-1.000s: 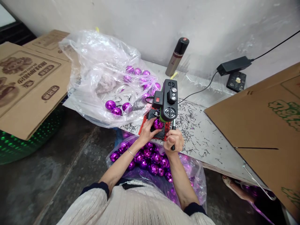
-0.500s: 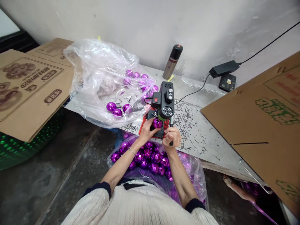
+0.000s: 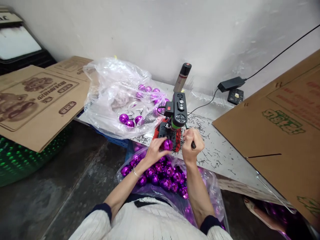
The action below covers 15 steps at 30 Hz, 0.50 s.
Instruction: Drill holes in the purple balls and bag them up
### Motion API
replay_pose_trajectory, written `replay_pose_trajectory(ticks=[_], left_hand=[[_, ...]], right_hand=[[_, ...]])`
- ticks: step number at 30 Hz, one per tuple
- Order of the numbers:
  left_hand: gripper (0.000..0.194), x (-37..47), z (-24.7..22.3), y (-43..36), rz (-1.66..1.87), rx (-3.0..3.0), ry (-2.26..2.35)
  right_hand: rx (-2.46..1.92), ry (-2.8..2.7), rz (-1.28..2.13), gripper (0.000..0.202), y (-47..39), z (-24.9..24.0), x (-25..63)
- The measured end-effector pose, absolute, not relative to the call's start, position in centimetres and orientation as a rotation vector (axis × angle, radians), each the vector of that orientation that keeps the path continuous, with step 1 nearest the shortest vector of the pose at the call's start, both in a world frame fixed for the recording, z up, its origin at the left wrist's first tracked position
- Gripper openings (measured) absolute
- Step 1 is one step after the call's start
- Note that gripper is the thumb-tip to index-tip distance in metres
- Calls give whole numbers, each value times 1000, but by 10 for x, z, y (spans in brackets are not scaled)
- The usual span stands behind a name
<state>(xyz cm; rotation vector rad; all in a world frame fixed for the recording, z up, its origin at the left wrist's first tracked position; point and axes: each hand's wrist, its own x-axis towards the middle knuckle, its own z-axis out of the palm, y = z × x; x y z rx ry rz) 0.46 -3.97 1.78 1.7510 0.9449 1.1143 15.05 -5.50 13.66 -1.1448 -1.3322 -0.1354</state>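
My left hand (image 3: 154,150) pinches a shiny purple mirror-faceted ball (image 3: 167,144) between thumb and fingers. The ball is at the front edge of the base of a small black bench machine (image 3: 180,106) with vents, buttons and a red switch. My right hand (image 3: 193,145) is closed round the machine's lever handle (image 3: 193,145), whose black end sticks out below the fist. Red material (image 3: 178,140) borders the machine's base. Just below my hands, a clear plastic bag (image 3: 212,196) holds many more purple balls (image 3: 166,183).
A second plastic bag (image 3: 107,90) with purple balls lies left on the table (image 3: 220,146). Black slivers litter the tabletop. Behind the machine stands a spray can (image 3: 183,76), with a power adapter (image 3: 231,84) to its right. Cardboard boxes (image 3: 275,133) flank both sides; green shiny material (image 3: 30,160) sits lower left.
My left hand has drawn the purple ball from under the machine's head toward me. My right hand has swung the lever outward to the right. The camera view has shifted slightly.
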Motion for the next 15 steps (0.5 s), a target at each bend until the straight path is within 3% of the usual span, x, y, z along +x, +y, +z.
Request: replay_pose_trajectory(ticks=[4,7,9,12,15], left_hand=[[79,-21,5,-80,903,2159,760],[55,-23,9,-64,1003,2294,791],[32,-17,22,-22,1185,2244,985],[34,-7,45,66,1315,2084,1371],[32,0,61,142,1025,1939,1685]], right_hand=[[-1104,-1370,-191,28,-57,122,151],[-1103,-1385,-210,27,-58,114,152],[-1101,-1389,-219,27,-59,113,152],[-1090,-1384,-221,28,-59,114,152],[-1090,-1379,-221,28,-59,114,151]])
